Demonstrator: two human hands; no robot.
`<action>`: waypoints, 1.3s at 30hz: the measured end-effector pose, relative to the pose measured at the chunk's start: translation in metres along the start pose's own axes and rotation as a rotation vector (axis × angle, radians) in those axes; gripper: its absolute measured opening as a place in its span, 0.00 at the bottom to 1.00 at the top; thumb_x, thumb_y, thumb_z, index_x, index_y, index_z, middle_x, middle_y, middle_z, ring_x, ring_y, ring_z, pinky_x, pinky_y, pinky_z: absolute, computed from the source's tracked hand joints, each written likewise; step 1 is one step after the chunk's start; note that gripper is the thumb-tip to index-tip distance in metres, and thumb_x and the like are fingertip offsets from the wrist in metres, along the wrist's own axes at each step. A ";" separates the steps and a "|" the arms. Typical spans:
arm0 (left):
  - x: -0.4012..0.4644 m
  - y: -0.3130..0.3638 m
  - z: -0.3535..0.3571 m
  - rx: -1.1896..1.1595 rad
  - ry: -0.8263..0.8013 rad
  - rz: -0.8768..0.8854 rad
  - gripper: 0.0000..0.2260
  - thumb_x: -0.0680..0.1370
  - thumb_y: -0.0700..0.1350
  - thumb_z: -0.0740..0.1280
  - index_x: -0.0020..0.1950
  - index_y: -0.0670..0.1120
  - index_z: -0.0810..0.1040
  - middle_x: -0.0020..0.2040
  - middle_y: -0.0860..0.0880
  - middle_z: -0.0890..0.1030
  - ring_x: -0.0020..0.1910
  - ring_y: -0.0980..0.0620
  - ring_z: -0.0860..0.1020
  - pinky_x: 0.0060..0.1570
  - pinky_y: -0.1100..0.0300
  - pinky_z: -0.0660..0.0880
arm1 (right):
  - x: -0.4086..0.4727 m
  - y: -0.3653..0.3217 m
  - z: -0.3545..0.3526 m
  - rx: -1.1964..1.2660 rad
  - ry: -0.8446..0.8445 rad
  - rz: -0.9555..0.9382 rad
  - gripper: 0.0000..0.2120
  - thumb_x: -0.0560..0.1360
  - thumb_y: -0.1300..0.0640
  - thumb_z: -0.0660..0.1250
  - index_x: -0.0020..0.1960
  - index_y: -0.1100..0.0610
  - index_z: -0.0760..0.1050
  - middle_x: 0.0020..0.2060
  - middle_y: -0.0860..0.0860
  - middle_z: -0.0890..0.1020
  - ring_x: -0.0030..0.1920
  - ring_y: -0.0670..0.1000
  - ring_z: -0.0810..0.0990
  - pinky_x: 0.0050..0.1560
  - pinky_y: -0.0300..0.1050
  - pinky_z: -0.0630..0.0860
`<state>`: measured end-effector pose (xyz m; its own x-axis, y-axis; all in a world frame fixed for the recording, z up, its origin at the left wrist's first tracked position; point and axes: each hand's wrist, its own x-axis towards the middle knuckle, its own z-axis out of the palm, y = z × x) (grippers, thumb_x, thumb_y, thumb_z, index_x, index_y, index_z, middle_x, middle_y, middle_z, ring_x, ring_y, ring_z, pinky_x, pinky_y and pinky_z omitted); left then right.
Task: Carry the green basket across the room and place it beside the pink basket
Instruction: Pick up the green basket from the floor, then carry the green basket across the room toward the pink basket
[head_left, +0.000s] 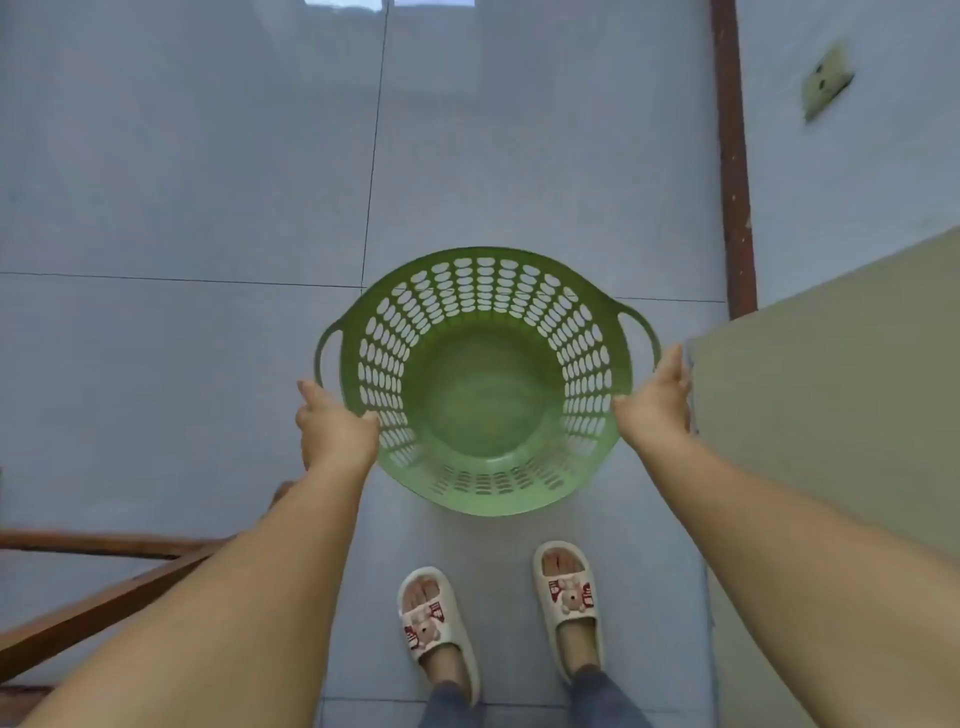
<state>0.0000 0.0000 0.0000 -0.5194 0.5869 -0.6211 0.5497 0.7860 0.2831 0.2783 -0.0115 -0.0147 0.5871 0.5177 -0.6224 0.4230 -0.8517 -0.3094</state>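
while the green basket hangs over the grey tiled floor, empty and open side up, the left hand pinches its rim and the right hand clamps the opposite rim. slippered feet stand just below, a pale cabinet at right.

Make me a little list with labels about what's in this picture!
held thing: green basket, nothing inside
left hand: gripping the basket's rim near its left handle
right hand: gripping the rim near its right handle
floor: grey tiles
feet: cream slippers with a cartoon animal
pink basket: not in view
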 end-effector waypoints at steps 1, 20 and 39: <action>0.005 -0.001 0.006 -0.029 0.002 -0.049 0.35 0.78 0.41 0.66 0.79 0.44 0.48 0.73 0.37 0.67 0.67 0.34 0.72 0.62 0.42 0.72 | 0.004 0.001 0.005 0.028 0.029 0.037 0.42 0.76 0.66 0.63 0.78 0.51 0.38 0.78 0.53 0.51 0.69 0.59 0.69 0.51 0.45 0.68; 0.028 -0.015 0.026 -0.647 0.108 -0.369 0.11 0.73 0.38 0.53 0.31 0.48 0.63 0.37 0.46 0.72 0.38 0.45 0.68 0.43 0.53 0.69 | 0.017 -0.005 0.025 0.344 0.093 0.258 0.15 0.76 0.64 0.51 0.33 0.53 0.65 0.34 0.50 0.70 0.31 0.49 0.66 0.31 0.42 0.64; -0.106 0.057 -0.290 -0.547 -0.006 -0.036 0.08 0.77 0.33 0.55 0.42 0.42 0.70 0.52 0.38 0.80 0.47 0.40 0.79 0.48 0.46 0.82 | -0.205 -0.174 -0.185 0.204 0.033 -0.125 0.08 0.74 0.67 0.58 0.44 0.59 0.75 0.50 0.61 0.81 0.50 0.62 0.81 0.47 0.58 0.82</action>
<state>-0.1033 0.0393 0.2944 -0.5275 0.5576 -0.6410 0.1105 0.7931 0.5990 0.2122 0.0452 0.3002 0.5622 0.6196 -0.5477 0.3477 -0.7780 -0.5233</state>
